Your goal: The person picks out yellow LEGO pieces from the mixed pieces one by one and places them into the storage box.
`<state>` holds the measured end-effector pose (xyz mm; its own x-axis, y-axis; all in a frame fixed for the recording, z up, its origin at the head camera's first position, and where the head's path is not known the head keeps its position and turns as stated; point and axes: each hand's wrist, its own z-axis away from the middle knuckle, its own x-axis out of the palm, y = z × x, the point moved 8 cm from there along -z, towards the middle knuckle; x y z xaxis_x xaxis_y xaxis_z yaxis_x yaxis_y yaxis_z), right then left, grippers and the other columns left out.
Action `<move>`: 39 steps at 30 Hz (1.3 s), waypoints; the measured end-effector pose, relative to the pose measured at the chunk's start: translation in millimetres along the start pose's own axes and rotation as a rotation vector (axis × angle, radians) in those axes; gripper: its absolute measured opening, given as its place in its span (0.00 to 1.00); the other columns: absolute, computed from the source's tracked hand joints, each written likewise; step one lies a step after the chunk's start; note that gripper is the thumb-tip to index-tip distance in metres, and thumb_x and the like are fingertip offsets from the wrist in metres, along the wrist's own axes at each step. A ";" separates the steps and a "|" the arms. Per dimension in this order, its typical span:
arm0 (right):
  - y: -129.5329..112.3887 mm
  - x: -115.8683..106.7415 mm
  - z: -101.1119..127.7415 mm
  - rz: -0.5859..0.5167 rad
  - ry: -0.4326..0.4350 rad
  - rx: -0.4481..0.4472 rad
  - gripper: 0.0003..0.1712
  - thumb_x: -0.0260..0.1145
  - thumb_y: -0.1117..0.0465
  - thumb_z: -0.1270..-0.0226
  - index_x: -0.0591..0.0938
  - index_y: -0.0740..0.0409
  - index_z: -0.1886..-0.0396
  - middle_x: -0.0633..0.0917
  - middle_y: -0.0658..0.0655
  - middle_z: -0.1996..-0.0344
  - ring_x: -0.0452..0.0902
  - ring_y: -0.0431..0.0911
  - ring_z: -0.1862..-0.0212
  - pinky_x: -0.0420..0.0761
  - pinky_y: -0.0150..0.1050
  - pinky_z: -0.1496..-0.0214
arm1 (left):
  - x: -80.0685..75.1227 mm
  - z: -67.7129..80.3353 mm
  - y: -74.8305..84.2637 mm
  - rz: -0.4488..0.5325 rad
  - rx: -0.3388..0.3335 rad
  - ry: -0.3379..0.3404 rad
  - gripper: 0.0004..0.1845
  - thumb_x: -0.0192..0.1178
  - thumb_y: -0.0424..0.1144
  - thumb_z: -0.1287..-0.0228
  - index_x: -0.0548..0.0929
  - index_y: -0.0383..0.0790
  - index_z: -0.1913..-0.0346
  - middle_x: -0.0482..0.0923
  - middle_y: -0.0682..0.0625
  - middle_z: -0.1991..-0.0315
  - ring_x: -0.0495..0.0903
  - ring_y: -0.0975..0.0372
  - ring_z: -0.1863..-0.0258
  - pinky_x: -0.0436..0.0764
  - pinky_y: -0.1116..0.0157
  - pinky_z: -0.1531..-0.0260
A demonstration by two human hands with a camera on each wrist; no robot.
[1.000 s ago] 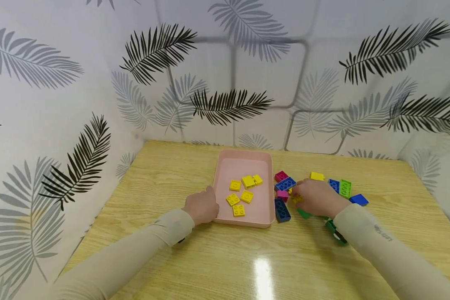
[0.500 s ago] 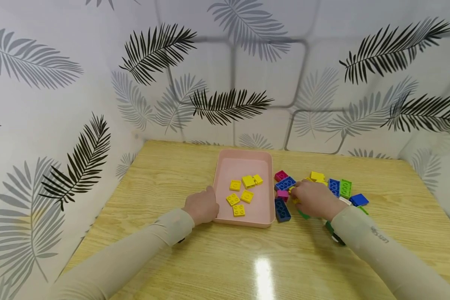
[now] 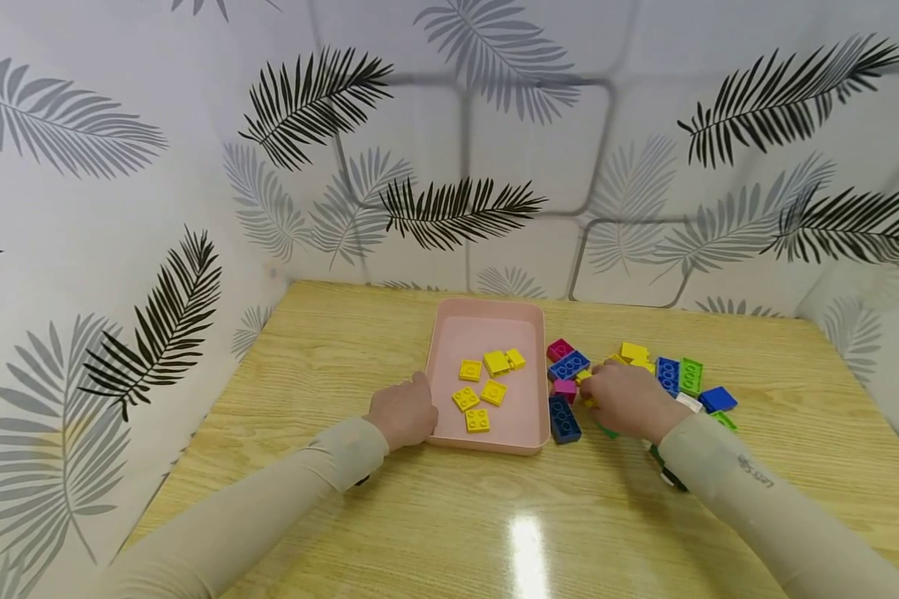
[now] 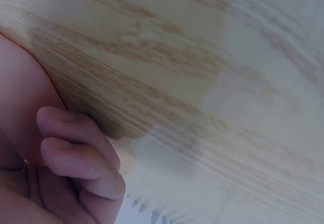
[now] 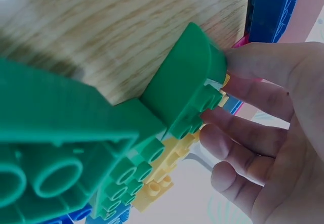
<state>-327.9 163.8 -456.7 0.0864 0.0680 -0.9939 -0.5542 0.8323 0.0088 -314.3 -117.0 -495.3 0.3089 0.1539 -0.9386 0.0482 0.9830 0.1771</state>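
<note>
A pink tray [image 3: 487, 331] sits mid-table with several yellow bricks [image 3: 493, 392] in it. My left hand [image 3: 403, 412] rests on the table against the tray's near left corner. In the left wrist view its fingers [image 4: 76, 158] are loosely curled and hold nothing. My right hand [image 3: 620, 398] lies over a pile of loose bricks right of the tray. In the right wrist view, thumb and fingers of the right hand [image 5: 228, 97] pinch a small yellow brick [image 5: 221, 88] beside a green brick [image 5: 187, 92]. Another yellow brick [image 5: 167, 158] lies under the fingers.
Two blue bricks [image 3: 563, 418] [image 3: 569, 366] and two magenta ones [image 3: 560, 349] lie along the tray's right wall. More yellow [image 3: 633, 352], blue [image 3: 667, 373] and green bricks [image 3: 689, 376] lie behind the right hand. Leaf-patterned walls enclose the wooden table [image 3: 449, 516].
My right hand has shifted slightly left and toward me, uncovering more bricks behind it. The left hand and the tray have not moved.
</note>
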 end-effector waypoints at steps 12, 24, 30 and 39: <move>-2.0 1.1 -0.3 -0.008 -0.001 0.013 0.08 0.77 0.61 0.43 0.90 0.49 0.62 0.85 0.50 0.67 0.77 0.44 0.66 0.84 0.46 0.54 | -1.6 0.3 0.2 0.004 0.000 0.008 0.32 0.53 0.42 0.29 0.62 0.27 0.29 0.76 0.48 0.76 0.73 0.59 0.82 0.70 0.64 0.81; -4.0 -9.3 0.5 -0.057 -0.016 0.010 0.12 0.74 0.63 0.41 0.90 0.51 0.56 0.84 0.51 0.64 0.76 0.43 0.67 0.85 0.43 0.57 | -0.2 0.1 -0.2 0.011 -0.008 -0.006 0.32 0.54 0.43 0.29 0.62 0.28 0.29 0.76 0.48 0.77 0.73 0.60 0.83 0.70 0.64 0.82; -15.0 -28.7 -0.7 -0.047 0.014 -0.012 0.10 0.73 0.62 0.40 0.89 0.53 0.58 0.82 0.52 0.63 0.74 0.43 0.69 0.84 0.41 0.62 | -2.5 1.8 1.2 -0.007 -0.008 -0.001 0.32 0.53 0.43 0.28 0.62 0.27 0.28 0.76 0.48 0.77 0.72 0.60 0.83 0.70 0.64 0.82; -45.4 -53.7 -15.3 -0.020 0.101 -0.101 0.10 0.74 0.60 0.40 0.89 0.52 0.57 0.82 0.51 0.61 0.76 0.41 0.67 0.83 0.38 0.64 | -2.1 2.6 3.3 -0.025 -0.012 -0.014 0.35 0.54 0.43 0.28 0.58 0.28 0.26 0.77 0.48 0.76 0.73 0.59 0.82 0.71 0.64 0.81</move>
<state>-320.0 114.0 -405.4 0.0170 -0.0080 -0.9998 -0.6342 0.7730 -0.0170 -312.4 -114.4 -492.0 0.3210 0.1282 -0.9384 0.0442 0.9877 0.1501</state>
